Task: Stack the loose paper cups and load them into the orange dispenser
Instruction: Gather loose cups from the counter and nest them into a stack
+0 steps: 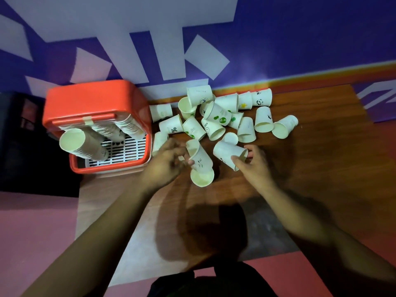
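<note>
A purple wall (300, 39) with white shapes backs my wooden desk (321, 168). The orange dispenser (90, 97) stands at its left, with the loose cups (218, 115) scattered beside it. My left hand (167, 161) pinches the front cup (201, 163); my right hand (252, 166) grips a tipped cup (227, 153).

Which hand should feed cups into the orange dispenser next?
Left, probably. The left hand grips a cup close beside the orange dispenser. The right hand holds another cup farther out and would have to cross the left hand.
</note>
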